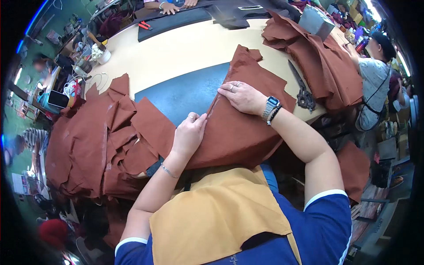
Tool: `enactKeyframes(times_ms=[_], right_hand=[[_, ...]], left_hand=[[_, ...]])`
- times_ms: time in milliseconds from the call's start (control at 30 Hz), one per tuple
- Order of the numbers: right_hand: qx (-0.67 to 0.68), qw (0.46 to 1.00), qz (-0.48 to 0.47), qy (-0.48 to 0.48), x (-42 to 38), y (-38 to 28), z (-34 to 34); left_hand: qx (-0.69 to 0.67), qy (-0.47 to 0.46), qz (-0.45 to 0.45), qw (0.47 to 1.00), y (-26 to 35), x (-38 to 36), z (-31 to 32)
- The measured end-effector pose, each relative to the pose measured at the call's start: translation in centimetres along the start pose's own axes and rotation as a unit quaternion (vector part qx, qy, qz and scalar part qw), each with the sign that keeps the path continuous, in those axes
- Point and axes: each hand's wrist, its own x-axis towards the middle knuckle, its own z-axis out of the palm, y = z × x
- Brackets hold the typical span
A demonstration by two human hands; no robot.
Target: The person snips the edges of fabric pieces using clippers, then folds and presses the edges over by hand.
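A large rust-brown cloth piece (240, 128) lies over the table edge and partly over a dark blue-grey mat (185, 92). My left hand (190, 134) pinches the cloth's left edge, with its fingers pressed together. Farther up that same edge, my right hand (244, 97) grips the cloth between thumb and fingers. Pale marks run along the edge between the two hands. To the left, a heap of rust-brown pieces (84, 150) hangs over the table. Dark scissors (302, 90) rest to the right of the cloth.
Another rust-brown pile (327, 66) lies at the right of the pale table (176, 53), with a metal block (316, 22) on it. Red-handled pliers (145, 26) lie at the back on dark material. A co-worker's hands (170, 7) show beyond; a person stands at right.
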Motion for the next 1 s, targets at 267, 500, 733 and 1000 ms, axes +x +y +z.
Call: enactKeyframes(times_ms=[267, 500, 733, 1000], right_hand=[[-0.048, 0.985, 0.057, -0.156, -0.5, -3.4, -3.4], [0.046, 0.999, -0.02, 0.01, 0.0, -5.3, -0.9], [0.056, 0.998, -0.012, 0.005, -0.7, -7.4, -0.2], [0.002, 0.999, -0.037, -0.009, -0.3, -9.3, -0.5]], left_hand=[[0.015, 0.004, 0.026, 1.0, -0.2, -0.2, 0.2], [0.026, -0.014, 0.012, 0.999, 0.0, 0.0, -0.3], [0.033, -0.07, 0.011, 0.997, -0.1, -1.3, -2.8], [0.067, -0.137, -0.058, 0.987, -0.2, -1.6, -5.1]])
